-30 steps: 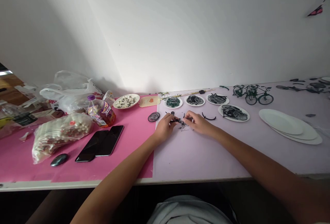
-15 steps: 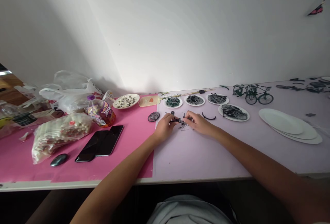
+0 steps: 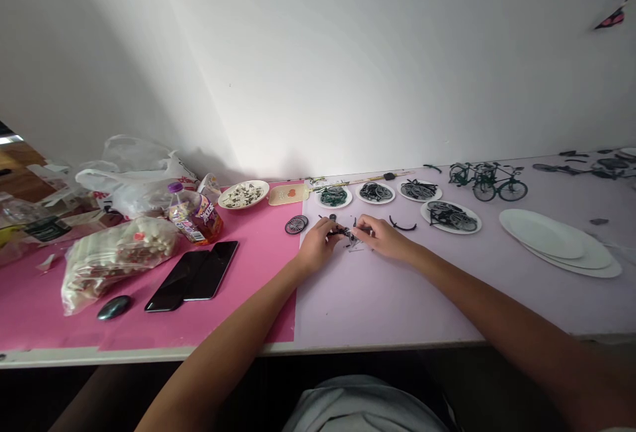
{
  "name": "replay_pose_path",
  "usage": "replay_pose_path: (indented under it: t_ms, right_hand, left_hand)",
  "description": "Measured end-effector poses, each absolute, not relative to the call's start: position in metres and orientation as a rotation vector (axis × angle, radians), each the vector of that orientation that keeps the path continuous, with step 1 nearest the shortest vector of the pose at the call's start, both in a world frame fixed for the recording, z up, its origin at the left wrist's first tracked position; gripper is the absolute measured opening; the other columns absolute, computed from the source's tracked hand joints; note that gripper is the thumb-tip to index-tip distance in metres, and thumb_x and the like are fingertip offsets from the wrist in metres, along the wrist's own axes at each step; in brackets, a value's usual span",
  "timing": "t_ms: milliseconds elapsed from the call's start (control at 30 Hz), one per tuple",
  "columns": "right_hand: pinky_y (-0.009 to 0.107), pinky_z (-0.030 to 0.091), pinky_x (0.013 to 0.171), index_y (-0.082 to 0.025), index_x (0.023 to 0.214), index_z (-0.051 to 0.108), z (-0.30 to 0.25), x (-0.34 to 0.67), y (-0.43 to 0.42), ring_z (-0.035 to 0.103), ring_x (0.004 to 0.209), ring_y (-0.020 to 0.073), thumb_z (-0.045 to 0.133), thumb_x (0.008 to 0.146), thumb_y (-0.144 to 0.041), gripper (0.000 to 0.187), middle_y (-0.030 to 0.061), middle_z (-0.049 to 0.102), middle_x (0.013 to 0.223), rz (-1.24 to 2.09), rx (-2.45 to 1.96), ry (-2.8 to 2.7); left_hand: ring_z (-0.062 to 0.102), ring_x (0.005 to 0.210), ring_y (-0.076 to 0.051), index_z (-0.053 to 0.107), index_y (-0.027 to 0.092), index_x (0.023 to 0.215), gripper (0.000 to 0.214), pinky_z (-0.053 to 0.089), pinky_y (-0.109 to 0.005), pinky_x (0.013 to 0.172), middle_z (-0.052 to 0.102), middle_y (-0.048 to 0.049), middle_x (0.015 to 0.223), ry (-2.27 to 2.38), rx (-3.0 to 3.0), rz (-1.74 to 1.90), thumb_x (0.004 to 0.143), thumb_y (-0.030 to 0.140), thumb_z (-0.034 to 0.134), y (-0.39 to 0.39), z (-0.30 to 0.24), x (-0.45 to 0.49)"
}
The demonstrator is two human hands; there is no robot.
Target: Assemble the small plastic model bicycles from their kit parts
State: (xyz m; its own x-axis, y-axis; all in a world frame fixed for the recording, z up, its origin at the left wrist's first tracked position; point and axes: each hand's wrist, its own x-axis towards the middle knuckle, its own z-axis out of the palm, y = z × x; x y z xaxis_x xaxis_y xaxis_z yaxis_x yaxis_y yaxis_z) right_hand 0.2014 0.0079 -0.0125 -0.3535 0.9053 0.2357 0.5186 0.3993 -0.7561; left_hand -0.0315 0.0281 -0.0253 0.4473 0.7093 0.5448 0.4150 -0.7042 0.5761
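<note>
My left hand [image 3: 318, 244] is closed in a pinch on a small black model bicycle part [image 3: 338, 232]. Close beside it, my right hand [image 3: 378, 236] is closed too, its fingertips at the same cluster of small dark and grey pieces; what they grip is too small to make out. Thin loose pieces lie on the lilac surface under the fingers. A pair of black spoked wheels [image 3: 297, 224] rests left of my left hand. To the right of my right hand lies a curved black strip [image 3: 402, 225].
Behind my hands stand plates of green parts [image 3: 333, 205], black parts [image 3: 375, 200] and wheels [image 3: 452, 228]. Green model bicycles [image 3: 499, 183] stand at the right, with stacked white plates [image 3: 591, 263] nearer. On the pink left side are phones [image 3: 211, 273], a drink bottle [image 3: 195, 216] and bags [image 3: 119, 253].
Both hands stay almost in place over the small parts; only slight finger movement shows. Nothing else has visibly moved.
</note>
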Motion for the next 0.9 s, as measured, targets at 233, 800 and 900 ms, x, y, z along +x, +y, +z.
replay_pose_path:
  t_ms: [233,800,900]
  right_hand:
    - [0.029,0.042,0.066,-0.024,0.093,0.053,-0.0112,0.2001,0.0067,0.055,0.072,0.0168,0.055,0.098,-0.050,0.027,0.0003,0.064,0.089,0.794,-1.191,-1.992]
    - [0.029,0.042,0.062,-0.024,0.093,0.055,-0.0132,0.2014,0.0083,0.054,0.068,0.0165,0.053,0.099,-0.055,0.031,0.0004,0.065,0.086,0.778,-1.176,-2.016]
    - [0.029,0.042,0.062,-0.024,0.093,0.055,-0.0129,0.2013,0.0080,0.054,0.069,0.0166,0.054,0.099,-0.054,0.031,0.0003,0.065,0.086,0.776,-1.180,-2.018]
  left_hand:
    - [0.064,0.084,-0.017,0.069,0.018,0.103,0.013,0.053,-0.027,0.070,0.066,-0.0077,0.099,0.960,2.341,1.126,0.098,0.030,0.066,0.0283,-0.0247,-0.0313]
    - [0.064,0.083,-0.018,0.069,0.018,0.103,0.018,0.053,-0.029,0.072,0.067,-0.0081,0.098,0.978,2.345,1.110,0.099,0.035,0.064,0.0266,-0.0219,-0.0318]
    - [0.064,0.083,-0.018,0.069,0.019,0.104,0.020,0.054,-0.029,0.071,0.067,-0.0084,0.098,0.975,2.341,1.109,0.099,0.037,0.064,0.0268,-0.0216,-0.0321]
